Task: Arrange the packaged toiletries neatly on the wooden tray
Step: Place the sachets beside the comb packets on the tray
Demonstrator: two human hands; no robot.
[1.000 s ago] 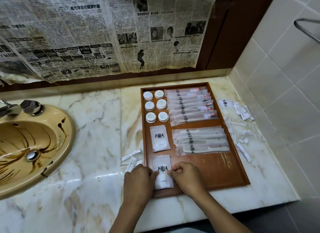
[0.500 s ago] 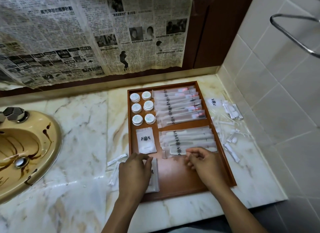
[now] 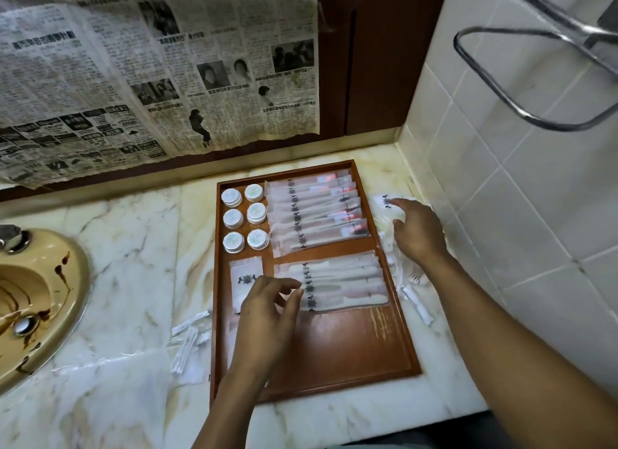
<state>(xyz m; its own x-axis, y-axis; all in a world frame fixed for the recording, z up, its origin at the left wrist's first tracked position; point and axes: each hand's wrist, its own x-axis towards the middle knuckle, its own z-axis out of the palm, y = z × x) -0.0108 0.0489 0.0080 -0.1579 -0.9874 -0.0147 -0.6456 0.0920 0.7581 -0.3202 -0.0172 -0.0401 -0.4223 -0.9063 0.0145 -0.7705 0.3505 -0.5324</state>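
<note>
Head view, entry one: wooden tray [image 3: 351, 358], lying lengthwise on the marble tabletop [image 3: 133, 248] in the corner by the tiled wall, partly filled. Contents, far to near: six round tubs [image 3: 245, 219] with white lids, in two columns at the far left; beside them a fanned row of toothbrush packets [image 3: 314, 214], overlapping like shingles; nearer, a second and shorter row of comb packets [image 3: 337, 281]; to the left of those, a flat sachet [image 3: 245, 275] with a dark emblem, square to the rim. We note bare wood at the near end of the tray. Outside it: a loose sachet [image 3: 384, 201] on the tabletop just beside the right rim, a scatter of small packets [image 3: 414, 301] along that same side, and more slim packets [image 3: 190, 341] off the left rim. Left hand [image 3: 267, 311]: released, fingers loosely spread, hovering over the near left of the tray; what lies under the palm we cannot tell. Right hand [image 3: 414, 231]: released, forefinger stretched onto or just over the loose sachet, nothing pinched yet. Step in hand, as we judge it: fetching the next piece from the right-hand pile. The next move calls for a light pinch on one thin, slippery wrapper without dragging its neighbours, then laying it flat on the bare wood, edges in line with the rows.
</note>
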